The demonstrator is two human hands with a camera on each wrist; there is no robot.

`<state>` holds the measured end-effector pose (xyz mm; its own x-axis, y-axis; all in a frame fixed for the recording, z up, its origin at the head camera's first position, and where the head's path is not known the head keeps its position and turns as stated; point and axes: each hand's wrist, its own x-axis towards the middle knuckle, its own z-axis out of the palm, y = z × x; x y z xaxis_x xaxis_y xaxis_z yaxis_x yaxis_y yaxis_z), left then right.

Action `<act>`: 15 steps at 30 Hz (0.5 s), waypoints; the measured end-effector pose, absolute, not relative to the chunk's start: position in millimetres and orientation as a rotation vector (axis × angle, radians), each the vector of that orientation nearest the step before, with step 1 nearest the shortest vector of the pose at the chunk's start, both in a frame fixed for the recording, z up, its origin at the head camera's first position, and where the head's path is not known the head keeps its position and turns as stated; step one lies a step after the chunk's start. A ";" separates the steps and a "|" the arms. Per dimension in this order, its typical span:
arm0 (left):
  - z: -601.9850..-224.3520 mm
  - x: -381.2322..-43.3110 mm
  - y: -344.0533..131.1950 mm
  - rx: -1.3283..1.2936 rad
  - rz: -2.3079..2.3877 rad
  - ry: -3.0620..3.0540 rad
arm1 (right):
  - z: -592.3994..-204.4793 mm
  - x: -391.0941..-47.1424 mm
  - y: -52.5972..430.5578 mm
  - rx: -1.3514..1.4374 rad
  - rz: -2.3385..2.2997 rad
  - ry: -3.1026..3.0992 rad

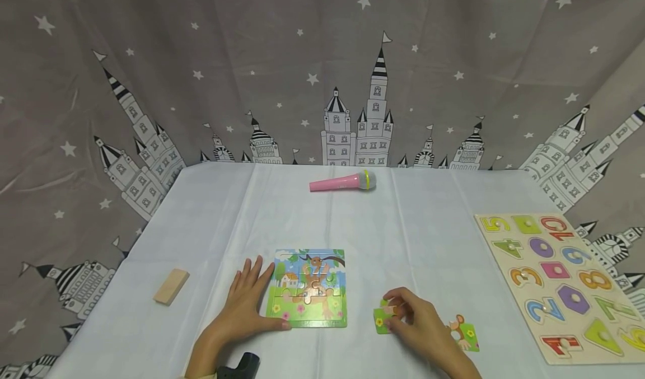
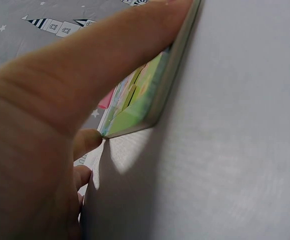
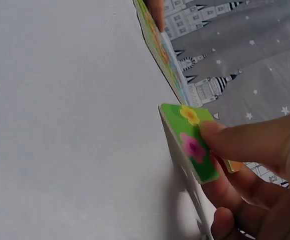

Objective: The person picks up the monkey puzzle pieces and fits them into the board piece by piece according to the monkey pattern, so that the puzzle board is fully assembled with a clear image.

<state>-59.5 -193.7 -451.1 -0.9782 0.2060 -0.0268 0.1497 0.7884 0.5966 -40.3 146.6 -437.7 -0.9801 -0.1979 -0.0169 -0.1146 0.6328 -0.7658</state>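
My left hand (image 1: 247, 303) lies with fingers spread at the left side of a square jigsaw puzzle (image 1: 307, 314), its thumb along the bottom-left corner. In the left wrist view the thumb (image 2: 120, 47) rests over the edge of the puzzle tray (image 2: 152, 107). Between the thumb and fingers of my right hand (image 1: 415, 320) is a green puzzle piece (image 3: 187, 140) with a yellow and a pink flower. That hand holds it to the right of the puzzle, close over the table. Another puzzle piece (image 1: 468, 336) lies beside the right wrist, partly hidden by it.
At the right stands a wooden number-and-shape board (image 1: 556, 289) with knobbed pieces. A pink toy microphone (image 1: 342, 182) lies at the back, and a plain wooden block (image 1: 171, 286) at the left. A black object (image 1: 242, 366) shows by the left wrist. Behind hangs a grey castle-print curtain (image 1: 282, 104).
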 end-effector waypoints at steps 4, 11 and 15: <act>-451.1 -59.6 -193.6 0.289 0.954 2.887 | -437.8 -41.1 146.2 -0.169 -1.383 2.698; -452.4 -59.9 -193.8 0.288 0.929 2.898 | -438.7 -42.3 143.9 -0.125 -1.514 2.606; -451.5 -60.0 -193.9 0.288 0.917 2.901 | -440.8 -43.9 139.3 -0.110 -1.554 2.567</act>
<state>-60.0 -193.9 -451.5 -0.9786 0.2041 -0.0248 0.1527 0.8024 0.5769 -43.9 139.3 -440.8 -0.9877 -0.1341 -0.0804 0.0091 0.4640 -0.8858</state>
